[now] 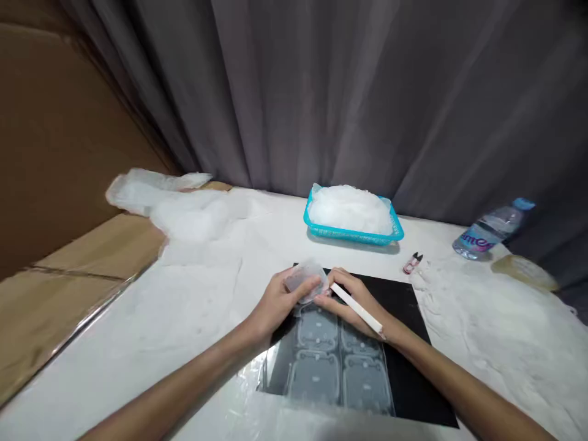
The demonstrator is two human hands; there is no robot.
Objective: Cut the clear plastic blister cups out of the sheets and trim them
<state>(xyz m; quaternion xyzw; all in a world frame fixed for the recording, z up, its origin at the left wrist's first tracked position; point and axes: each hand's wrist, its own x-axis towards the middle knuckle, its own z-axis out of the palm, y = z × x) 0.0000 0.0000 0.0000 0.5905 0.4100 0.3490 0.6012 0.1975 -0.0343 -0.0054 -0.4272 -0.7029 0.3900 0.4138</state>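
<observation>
My left hand is closed on a small translucent plastic piece, rounded in outline, with the thumb pressed across its front. My right hand grips a slim white stick-shaped tool, whose rear end points down and right toward the wrist. Its front end meets the right edge of the plastic piece, where the fingers of both hands come close together; the tip is hidden. Below the hands lies a clear plastic sheet with several rounded-square moulded shapes, partly on a black mat.
Behind the hands stands a blue basket heaped with white, fluffy-looking material. Small pink-handled snips and a tilted water bottle are on the right. Crumpled white plastic lies at left beside cardboard. A grey curtain closes off the back.
</observation>
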